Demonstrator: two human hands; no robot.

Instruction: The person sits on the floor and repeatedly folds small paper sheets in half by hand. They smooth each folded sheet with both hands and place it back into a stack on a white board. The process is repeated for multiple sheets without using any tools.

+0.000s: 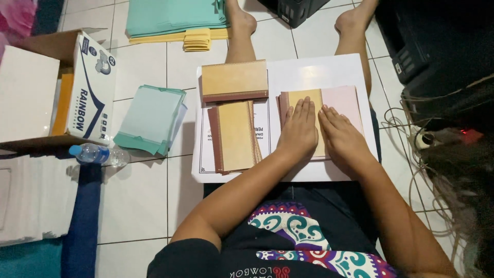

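Both my arms reach forward from the shoulders, forearms converging toward the middle. My left hand (298, 131) lies flat, palm down, fingers straight and pressed together, pointing away from me. My right hand (340, 138) lies flat beside it, palm down, fingers slightly spread and angled a little leftward. Thumbs sit close, almost touching. Neither grip closes on anything; both palms press downward. Wrists straight, elbows bent loosely. My bare legs stretch out ahead, feet apart.

A home: tiled floor (139, 195), paper stacks (175, 18)
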